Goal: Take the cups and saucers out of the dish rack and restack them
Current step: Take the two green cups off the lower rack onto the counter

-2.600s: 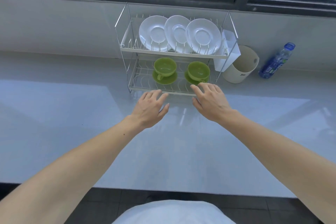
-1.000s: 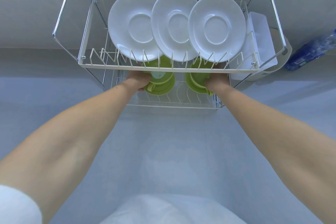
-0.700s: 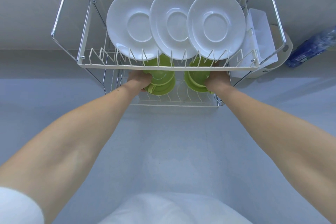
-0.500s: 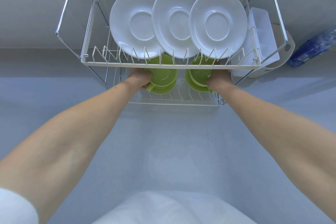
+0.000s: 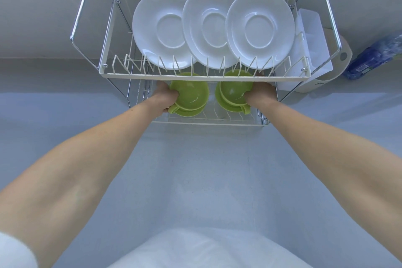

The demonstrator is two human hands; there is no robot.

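1. Both forearms are bare from wrist to elbow, with no watch, band or ring in view.
2. The left hand [image 5: 166, 99] and the right hand [image 5: 260, 95] wear no gloves.
3. A white short sleeve [image 5: 15, 252] covers the left upper arm at the lower left corner of the view.
4. A white garment [image 5: 208, 250], plain and without print or buttons, covers the torso along the bottom edge of the view.
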